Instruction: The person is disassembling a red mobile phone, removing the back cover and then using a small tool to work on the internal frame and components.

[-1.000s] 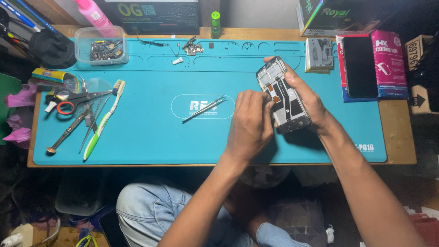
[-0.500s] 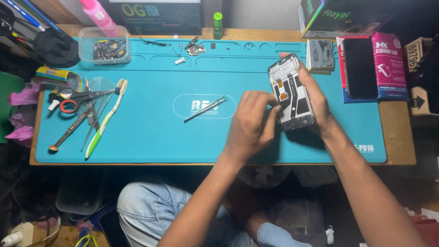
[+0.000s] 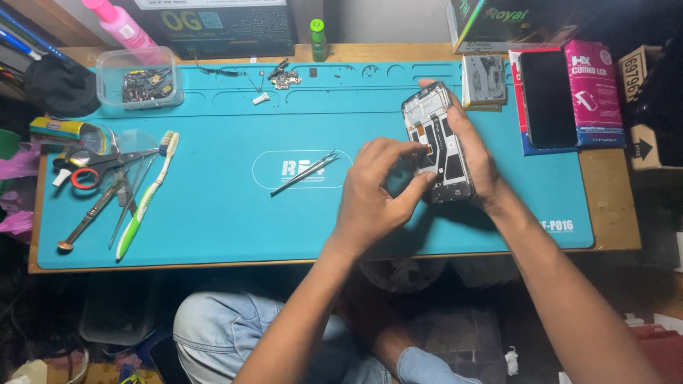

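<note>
Head view: right hand (image 3: 475, 153) curled around an opened phone frame (image 3: 437, 141) held above the teal work mat (image 3: 213, 206), left hand (image 3: 380, 188) with fingertips pinched against the frame's inner parts, tweezers (image 3: 304, 173) lying just left.

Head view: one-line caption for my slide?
Right hand holds an opened phone above a teal mat; left hand fingers touch it, tweezers lie beside.
</note>
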